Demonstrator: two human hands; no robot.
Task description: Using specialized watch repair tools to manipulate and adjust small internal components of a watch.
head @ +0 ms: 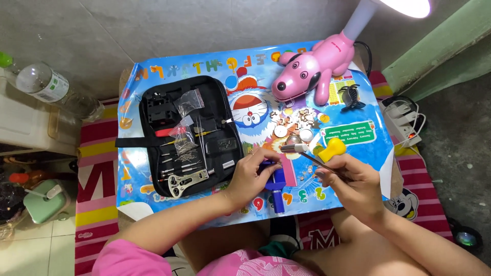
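Note:
My left hand (pixel 251 176) grips a blue watch tool (pixel 276 190) that stands on the colourful cartoon table cover (pixel 353 148). To its right, my right hand (pixel 352 180) holds a small hammer (pixel 327 151) with a yellow head at one side and a white tip at the other, its thin dark shaft running through my fingers. The hammer's white tip hovers just above the blue tool. Small round watch parts (pixel 292 131) and metal bits lie beyond the hands, near the table's middle.
An open black tool case (pixel 185 134) with small tools and plastic bags lies on the left. A pink dog-shaped lamp (pixel 312 69) stands at the back. A power strip (pixel 403 120) sits right, a plastic bottle (pixel 48 84) far left.

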